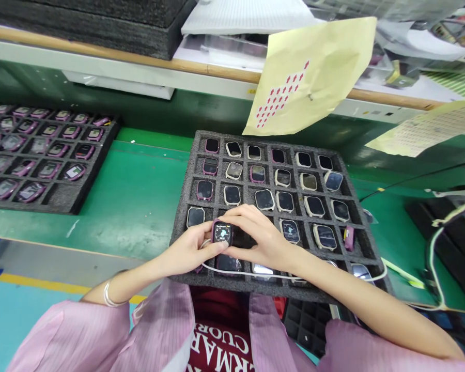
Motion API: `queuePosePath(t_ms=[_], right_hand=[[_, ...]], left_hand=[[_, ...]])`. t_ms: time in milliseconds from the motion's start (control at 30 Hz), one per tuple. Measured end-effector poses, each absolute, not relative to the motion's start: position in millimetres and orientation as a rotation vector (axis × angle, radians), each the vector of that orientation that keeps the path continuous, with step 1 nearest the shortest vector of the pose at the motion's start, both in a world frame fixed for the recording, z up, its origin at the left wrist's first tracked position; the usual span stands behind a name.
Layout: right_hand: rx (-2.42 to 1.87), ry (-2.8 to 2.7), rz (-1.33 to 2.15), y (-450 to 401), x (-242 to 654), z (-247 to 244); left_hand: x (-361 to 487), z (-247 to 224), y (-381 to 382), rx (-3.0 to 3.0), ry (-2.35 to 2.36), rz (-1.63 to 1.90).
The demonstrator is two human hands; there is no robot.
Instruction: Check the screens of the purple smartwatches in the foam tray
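Observation:
A smartwatch body (222, 233) with a purple case and a lit screen is held above the front part of a black foam tray (184, 181). My left hand (188, 250) grips its left side, the thumb at the lower edge of the screen. My right hand (261, 237) closes on its top and right side with the fingertips. A white cable (251, 275) runs from near my left hand across the tray to the right. Around the hands, the tray's compartments hold many watch bodies, some purple, some pale, such as a pale one (324, 236).
A second foam tray (64, 199) of purple watches lies at the left on the green bench (143, 191). Above, a shelf (213, 72) carries papers and boxes, and a yellow sheet (318, 67) hangs down behind the near tray. More cable (434, 253) loops at the right.

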State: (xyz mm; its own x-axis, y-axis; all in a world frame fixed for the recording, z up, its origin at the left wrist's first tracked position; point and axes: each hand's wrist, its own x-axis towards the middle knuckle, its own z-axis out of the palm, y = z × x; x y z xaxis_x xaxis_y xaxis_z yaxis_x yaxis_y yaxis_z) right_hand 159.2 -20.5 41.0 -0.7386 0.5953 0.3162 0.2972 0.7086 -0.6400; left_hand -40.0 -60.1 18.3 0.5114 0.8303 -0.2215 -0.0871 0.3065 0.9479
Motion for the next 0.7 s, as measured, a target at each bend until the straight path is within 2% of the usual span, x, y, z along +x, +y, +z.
queuePosePath(t_ms=[167,333,533,700], right_hand=[[-0.839,-2.249,0.725,-13,164,53],[-1.065,-2.580,0.524,-12,171,46],[-0.893,-2.717,0.407,-13,135,61],[-0.835,-2.991,0.172,-10,92,50]], left_hand=[[-44,24,-71,1.015,0.826,0.767],[-61,36,-91,0.889,0.961,0.871],[-71,30,-100,0.939,1.107,0.816],[-81,-2,-108,0.998,1.249,0.748]])
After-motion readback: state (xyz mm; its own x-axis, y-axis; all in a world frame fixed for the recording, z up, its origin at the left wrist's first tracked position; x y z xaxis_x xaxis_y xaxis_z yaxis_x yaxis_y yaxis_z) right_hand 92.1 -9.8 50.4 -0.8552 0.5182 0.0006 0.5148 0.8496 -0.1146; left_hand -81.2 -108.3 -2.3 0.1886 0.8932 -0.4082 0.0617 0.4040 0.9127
